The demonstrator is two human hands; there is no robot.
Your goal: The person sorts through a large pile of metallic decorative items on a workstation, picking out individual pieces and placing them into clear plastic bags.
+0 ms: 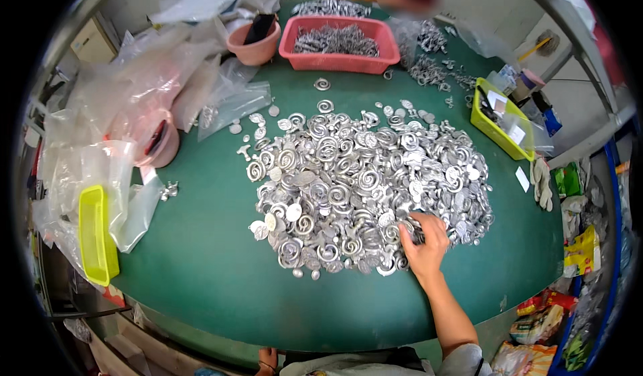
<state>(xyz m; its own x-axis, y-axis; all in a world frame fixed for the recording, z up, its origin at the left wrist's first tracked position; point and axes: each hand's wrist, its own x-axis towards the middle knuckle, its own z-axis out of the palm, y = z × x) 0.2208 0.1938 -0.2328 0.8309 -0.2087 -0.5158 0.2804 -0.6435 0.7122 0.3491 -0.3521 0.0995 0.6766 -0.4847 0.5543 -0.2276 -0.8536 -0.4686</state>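
Observation:
A large heap of small silver metal spiral and disc pieces (pixel 362 181) lies in the middle of the green table (pixel 207 269). My right hand (pixel 424 242) rests on the near right edge of the heap, fingers curled around a few of the metal pieces. My left hand is out of sight.
A red basket (pixel 338 44) of metal parts and a pink bowl (pixel 253 44) stand at the back. Clear plastic bags (pixel 134 94) pile up at the left beside a yellow tray (pixel 96 235). Another yellow tray (pixel 499 121) sits at the right. Another person is at the far side.

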